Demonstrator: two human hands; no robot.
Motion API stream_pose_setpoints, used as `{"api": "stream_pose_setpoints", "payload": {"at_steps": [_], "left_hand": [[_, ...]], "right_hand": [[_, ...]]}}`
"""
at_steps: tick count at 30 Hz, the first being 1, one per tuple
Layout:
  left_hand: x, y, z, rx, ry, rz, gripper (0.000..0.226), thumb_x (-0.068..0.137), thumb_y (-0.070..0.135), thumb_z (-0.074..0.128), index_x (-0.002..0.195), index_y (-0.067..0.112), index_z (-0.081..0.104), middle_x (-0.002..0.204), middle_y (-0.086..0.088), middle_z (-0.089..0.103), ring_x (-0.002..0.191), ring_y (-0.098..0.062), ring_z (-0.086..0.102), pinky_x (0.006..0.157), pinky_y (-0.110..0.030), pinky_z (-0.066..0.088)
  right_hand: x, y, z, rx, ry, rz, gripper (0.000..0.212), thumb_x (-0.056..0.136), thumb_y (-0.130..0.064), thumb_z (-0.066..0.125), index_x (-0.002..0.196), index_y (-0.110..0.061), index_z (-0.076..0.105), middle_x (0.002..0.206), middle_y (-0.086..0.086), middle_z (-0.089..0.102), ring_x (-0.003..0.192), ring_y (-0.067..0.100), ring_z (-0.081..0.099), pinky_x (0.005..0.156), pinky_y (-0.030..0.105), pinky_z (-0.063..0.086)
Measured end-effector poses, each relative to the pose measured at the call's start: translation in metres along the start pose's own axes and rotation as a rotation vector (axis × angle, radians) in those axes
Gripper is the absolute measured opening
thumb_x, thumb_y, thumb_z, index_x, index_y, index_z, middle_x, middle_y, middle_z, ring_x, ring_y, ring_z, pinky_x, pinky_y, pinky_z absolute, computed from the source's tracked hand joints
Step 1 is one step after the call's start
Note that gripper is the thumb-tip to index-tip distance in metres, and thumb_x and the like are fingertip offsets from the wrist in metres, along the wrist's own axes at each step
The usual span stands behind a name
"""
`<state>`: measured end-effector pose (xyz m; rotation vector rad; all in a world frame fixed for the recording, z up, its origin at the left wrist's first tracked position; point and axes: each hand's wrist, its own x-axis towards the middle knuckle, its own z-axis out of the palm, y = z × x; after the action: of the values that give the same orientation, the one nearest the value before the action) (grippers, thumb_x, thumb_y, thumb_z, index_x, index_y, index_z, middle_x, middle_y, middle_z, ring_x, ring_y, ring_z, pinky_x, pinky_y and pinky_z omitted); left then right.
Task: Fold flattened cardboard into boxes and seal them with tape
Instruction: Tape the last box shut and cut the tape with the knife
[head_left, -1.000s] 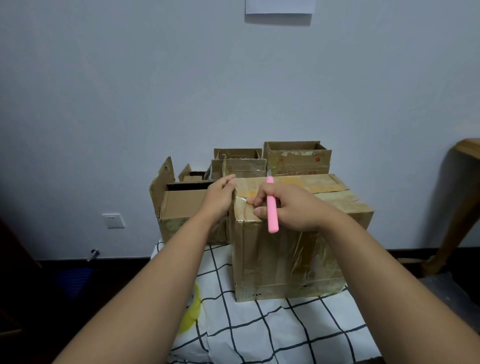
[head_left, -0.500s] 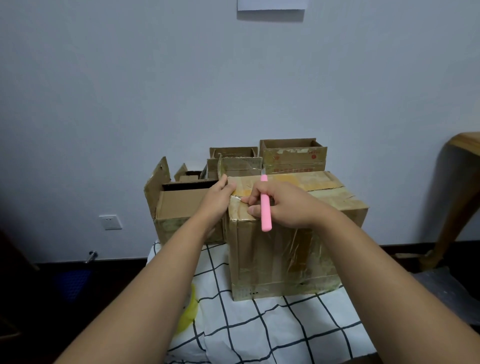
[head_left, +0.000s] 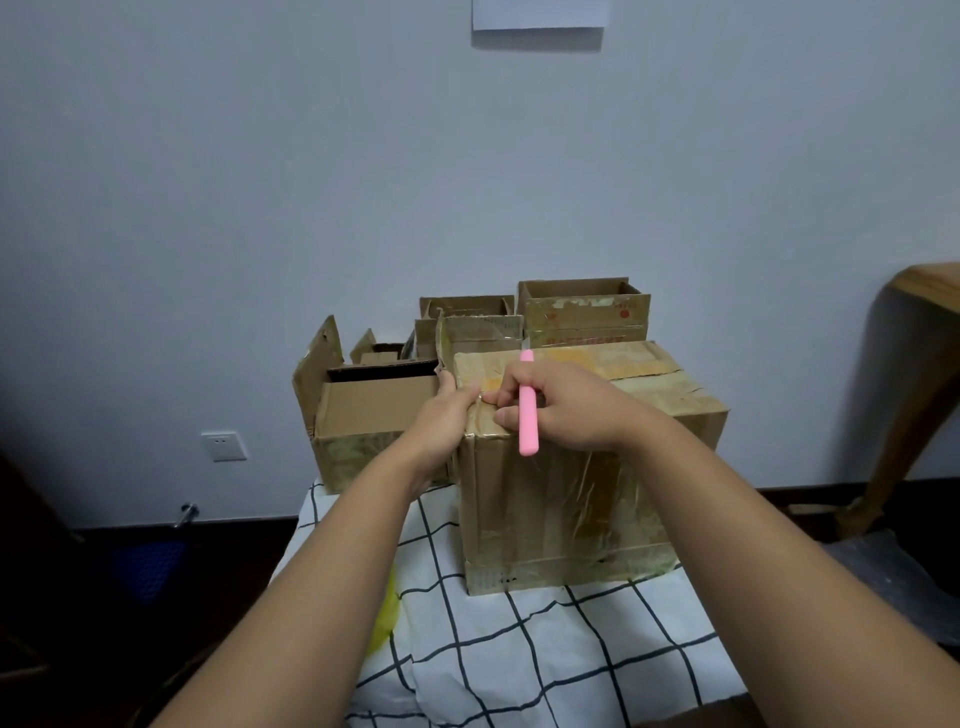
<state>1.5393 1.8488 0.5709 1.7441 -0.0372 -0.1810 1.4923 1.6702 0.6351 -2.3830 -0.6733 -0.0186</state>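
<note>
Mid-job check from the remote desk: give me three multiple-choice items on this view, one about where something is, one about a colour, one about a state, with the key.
1. Where does the left hand rest?
A. on the near left top corner of the large closed box
B. on the checked cloth
C. on the wall socket

2. What colour is the tool held by the right hand?
A. blue
B. pink
C. black

3. In what state is the box at the left, beside the large one?
A. taped shut
B. lying flat, unfolded
C. open at the top, with a flap standing up

Key:
1 A, the fingers lie on that corner edge, next to the right hand.
2 B, a pink handle sticks out above and below the fist.
3 C, its dark inside shows and one flap rises at its left side.
</note>
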Motion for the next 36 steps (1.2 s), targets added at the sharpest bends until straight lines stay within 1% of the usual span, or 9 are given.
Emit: {"api": "stream_pose_setpoints", "payload": {"at_steps": [3,7,14,18,23,26,29,31,36], "left_hand": [[-0.011,0.008,0.004,0.049,-0.006,-0.007,0.097,0.08,0.068,0.041,0.158,0.034,-0.006,0.165,0.002,0.018,0.148,-0.021,0.026,0.121,-0.046,0.021],[-0.034,0.009,0.006,0.102,-0.017,0.098,0.081,0.097,0.062,0.038,0.156,0.037,-0.012,0.165,0.012,-0.009,0.152,-0.014,0.001,0.123,-0.047,0.01],[-0.054,0.009,0.022,0.09,0.035,0.132,0.068,0.104,0.049,0.036,0.156,0.04,-0.008,0.166,0.007,0.003,0.152,-0.02,0.011,0.122,-0.047,0.018],[-0.067,0.01,0.014,0.096,0.022,0.053,0.087,0.084,0.085,0.023,0.152,0.046,-0.015,0.166,0.006,-0.001,0.153,-0.022,0.004,0.122,-0.053,0.014],[-0.096,-0.015,-0.037,0.097,0.184,-0.015,0.067,0.1,0.063,0.026,0.157,0.029,0.021,0.162,0.008,0.022,0.15,-0.016,0.02,0.118,-0.04,0.018],[-0.11,-0.054,-0.078,0.178,0.275,-0.076,0.049,0.102,0.046,0.045,0.143,0.02,0.048,0.149,0.001,0.046,0.137,-0.02,0.042,0.111,-0.037,0.032],[-0.125,-0.089,-0.105,0.22,0.379,-0.123,0.028,0.101,0.03,0.053,0.122,0.016,0.065,0.13,-0.003,0.061,0.117,-0.02,0.056,0.093,-0.033,0.045],[-0.135,-0.108,-0.115,0.29,0.441,-0.141,0.019,0.099,0.023,0.056,0.108,0.016,0.071,0.117,-0.005,0.066,0.111,-0.022,0.059,0.096,-0.036,0.045],[-0.159,-0.148,-0.111,0.384,0.491,-0.23,0.035,0.092,0.014,0.057,0.127,0.011,0.062,0.12,-0.006,0.065,0.113,-0.024,0.059,0.087,-0.025,0.041]], "right_hand": [[-0.001,0.0,0.0,-0.01,0.004,0.006,0.009,0.09,-0.028,0.069,0.093,-0.022,0.063,0.101,-0.017,0.067,0.1,0.006,0.064,0.087,0.035,0.052],[0.002,-0.002,0.0,-0.07,0.019,0.003,0.014,0.091,-0.032,0.067,0.097,-0.02,0.064,0.096,-0.013,0.066,0.086,0.004,0.061,0.077,0.03,0.05],[-0.001,-0.001,0.002,-0.135,0.03,-0.006,0.015,0.093,-0.035,0.063,0.098,-0.02,0.063,0.097,-0.003,0.067,0.085,0.014,0.061,0.077,0.034,0.05],[-0.003,-0.005,0.001,-0.226,0.018,-0.01,0.015,0.095,-0.034,0.059,0.101,-0.02,0.062,0.104,0.0,0.069,0.089,0.017,0.062,0.081,0.037,0.052],[-0.001,-0.022,-0.006,-0.492,0.013,0.009,0.012,0.096,-0.03,0.058,0.107,-0.026,0.056,0.113,0.0,0.067,0.091,0.018,0.061,0.082,0.039,0.053],[-0.006,-0.049,-0.003,-0.496,0.155,-0.035,0.016,0.094,-0.026,0.062,0.109,-0.024,0.055,0.104,0.0,0.067,0.08,0.014,0.06,0.064,0.027,0.049],[-0.016,-0.083,0.02,-0.412,0.212,-0.164,0.013,0.096,-0.029,0.059,0.105,-0.022,0.056,0.096,-0.001,0.066,0.081,0.018,0.06,0.065,0.031,0.047],[-0.019,-0.096,0.049,-0.419,0.142,-0.238,0.014,0.097,-0.033,0.055,0.105,-0.021,0.056,0.091,0.0,0.064,0.08,0.02,0.059,0.068,0.033,0.048],[-0.013,-0.078,0.146,-0.418,-0.141,-0.229,0.017,0.096,-0.031,0.054,0.111,-0.021,0.054,0.101,0.007,0.063,0.094,0.028,0.058,0.074,0.04,0.051]]}}
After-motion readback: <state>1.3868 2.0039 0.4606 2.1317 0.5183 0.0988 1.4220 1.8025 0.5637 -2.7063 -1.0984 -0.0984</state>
